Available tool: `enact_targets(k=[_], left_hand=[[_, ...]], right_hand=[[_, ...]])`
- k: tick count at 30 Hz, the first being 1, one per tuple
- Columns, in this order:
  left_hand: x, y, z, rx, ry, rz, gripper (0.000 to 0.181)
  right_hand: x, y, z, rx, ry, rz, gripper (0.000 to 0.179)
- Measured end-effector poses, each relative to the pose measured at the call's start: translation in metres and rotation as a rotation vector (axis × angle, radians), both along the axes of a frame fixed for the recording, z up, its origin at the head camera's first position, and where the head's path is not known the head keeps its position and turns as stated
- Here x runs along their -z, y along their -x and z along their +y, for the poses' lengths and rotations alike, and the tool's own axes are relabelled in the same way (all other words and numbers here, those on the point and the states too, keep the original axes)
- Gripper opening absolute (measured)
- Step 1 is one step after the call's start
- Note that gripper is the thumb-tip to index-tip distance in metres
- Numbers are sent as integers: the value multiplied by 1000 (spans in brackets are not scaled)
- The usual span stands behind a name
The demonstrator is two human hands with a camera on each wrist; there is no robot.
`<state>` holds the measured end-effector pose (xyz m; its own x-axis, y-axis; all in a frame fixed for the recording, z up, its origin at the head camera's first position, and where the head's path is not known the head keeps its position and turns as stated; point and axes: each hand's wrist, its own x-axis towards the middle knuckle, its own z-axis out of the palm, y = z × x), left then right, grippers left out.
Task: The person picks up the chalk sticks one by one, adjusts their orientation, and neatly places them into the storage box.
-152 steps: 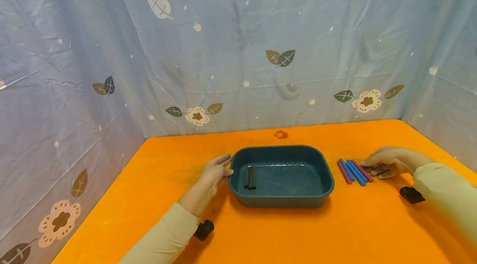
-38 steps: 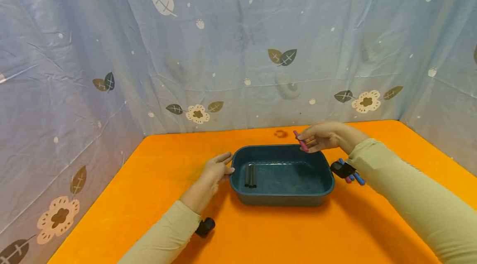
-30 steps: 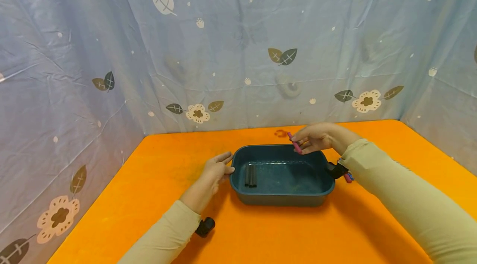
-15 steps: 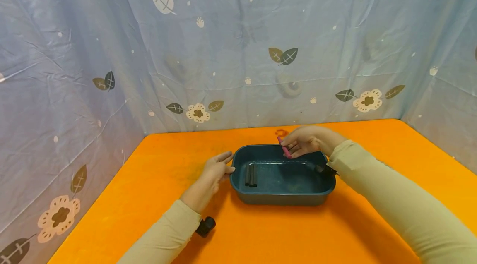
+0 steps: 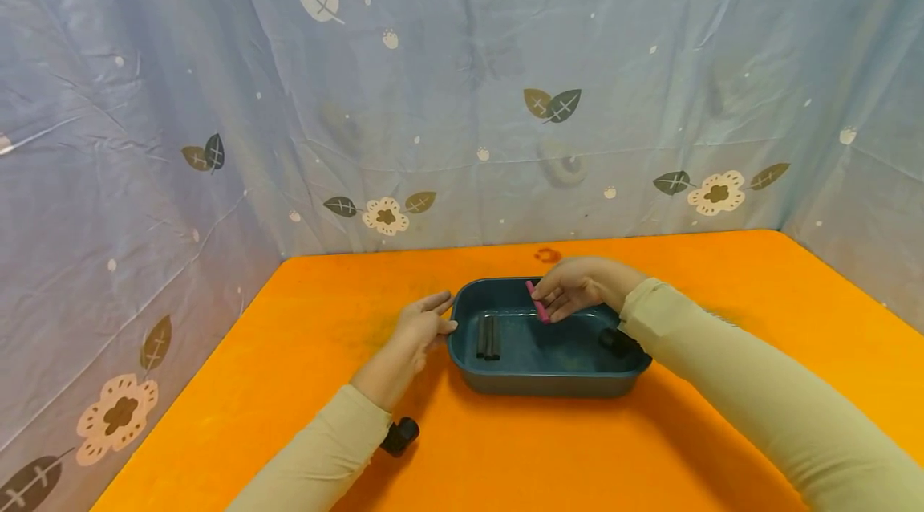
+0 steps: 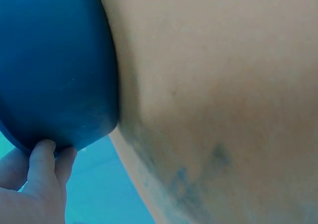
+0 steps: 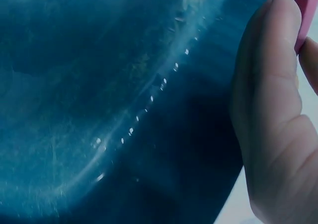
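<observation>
Pink stick (image 5: pixel 537 304) was the thing in hand, held above the tub. A pale blue, leaf-printed curtain (image 5: pixel 433 95) closed off the back, and the orange worktop (image 5: pixel 476 456) spread out in front of it. On the worktop sat the dark blue-green tub (image 5: pixel 549 385), its long sides running left to right. At its left end the left hand (image 5: pixel 419 327) rested with fingers fairly straight and spread, touching the tub; if that hand pushed or came away, the tub would probably be easier to skid or turn. The right hand (image 5: pixel 573 287) reached over the tub, pinching the pink stick between thumb and fingertips. A black wrist camera (image 5: pixel 613 342) hung over the tub's right end, and dipping the arm might knock it on the rim and jolt everything. A few dark sticks (image 5: pixel 481 337) lay side by side on the tub's floor toward the left, pointing near to far. Because only fingertips held it, the pink stick seemed liable to swivel or slip and drop crooked, perhaps across the dark ones. Its long axis slanted: one end pointed away and leftward, by the far rim, the other nearer and to the right; its height over the floor was unclear.
</observation>
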<state>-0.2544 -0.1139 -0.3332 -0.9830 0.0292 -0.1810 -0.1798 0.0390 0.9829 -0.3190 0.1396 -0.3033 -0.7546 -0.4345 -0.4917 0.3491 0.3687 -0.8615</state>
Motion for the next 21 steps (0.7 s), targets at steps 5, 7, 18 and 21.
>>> enact_targets(k=[5, 7, 18, 21], left_hand=[[0, 1, 0, 0, 8, -6, 56], [0, 1, 0, 2, 11, -5, 56], [1, 2, 1, 23, 22, 8, 57], [1, 2, 0, 19, 19, 7, 57]], right_hand=[[7, 1, -10, 13, -60, -7, 9], [11, 1, -14, 10, -93, -6, 10], [26, 0, -30, 78, -181, -11, 24], [27, -2, -34, 74, -204, 7, 28]])
